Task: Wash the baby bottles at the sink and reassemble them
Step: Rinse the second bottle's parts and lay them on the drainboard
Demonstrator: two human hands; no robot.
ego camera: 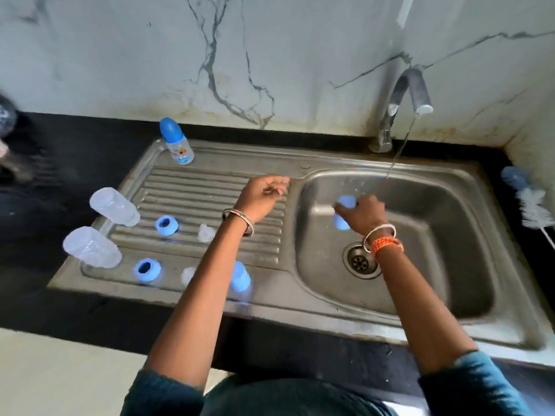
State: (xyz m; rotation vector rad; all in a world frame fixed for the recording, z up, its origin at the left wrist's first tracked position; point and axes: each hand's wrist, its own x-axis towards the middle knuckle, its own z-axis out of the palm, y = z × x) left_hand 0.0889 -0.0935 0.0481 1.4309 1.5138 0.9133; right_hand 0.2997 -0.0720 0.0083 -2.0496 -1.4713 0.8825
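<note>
A person at a steel sink (435, 295) grips a blue bottle cap (345, 202) in the right hand (363, 214), fingers curled round it, low over the basin, near a thin stream from the faucet (402, 94). The left hand (264, 195) hovers over the ribbed drainboard (210, 187), fingers loosely curled and holding nothing. On the drainboard lie two clear bottle bodies (115, 207) (91, 247) at its left edge, two blue collar rings (166, 226) (147, 270), two clear nipples (205, 232) (187, 276) and another blue cap (240, 277). One assembled baby bottle (177, 142) stands upright at the far corner. A bottle brush (531, 205) rests on the black tabletop (60, 163), right of the sink.
</note>
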